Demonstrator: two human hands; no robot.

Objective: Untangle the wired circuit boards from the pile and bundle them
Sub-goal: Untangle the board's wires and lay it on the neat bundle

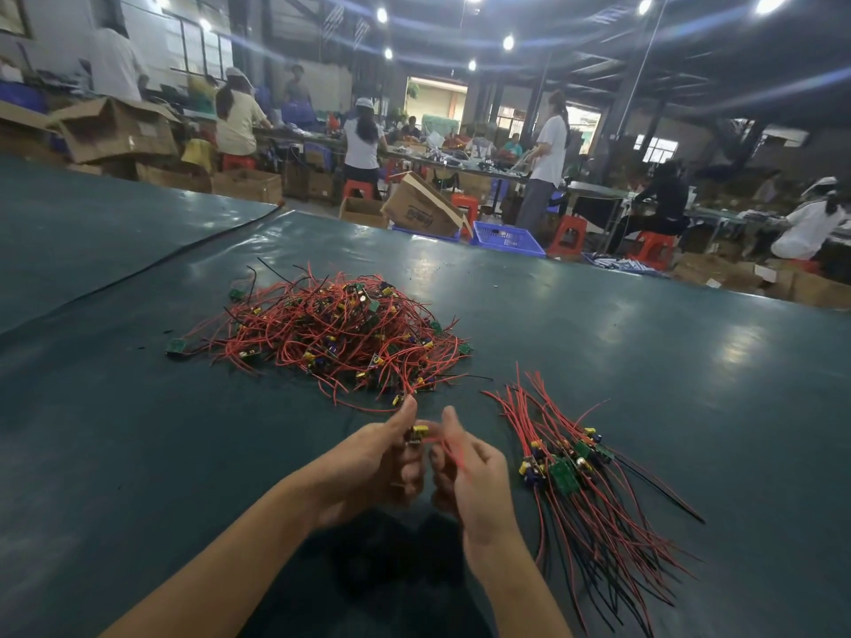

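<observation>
Left hand (368,462), right hand (472,476), wired board (417,432)

left hand (368,458) grips wired board (418,432) | right hand (469,467) pinches its red wire (450,449) | pile (331,333) beyond | bundle (575,472) at right

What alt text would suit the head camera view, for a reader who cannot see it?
A left hand and a right hand hold one small red-wired circuit board over a dark green table cover. Beyond lies a tangled pile of red-wired circuit boards; at right, a sorted group of them.
</observation>
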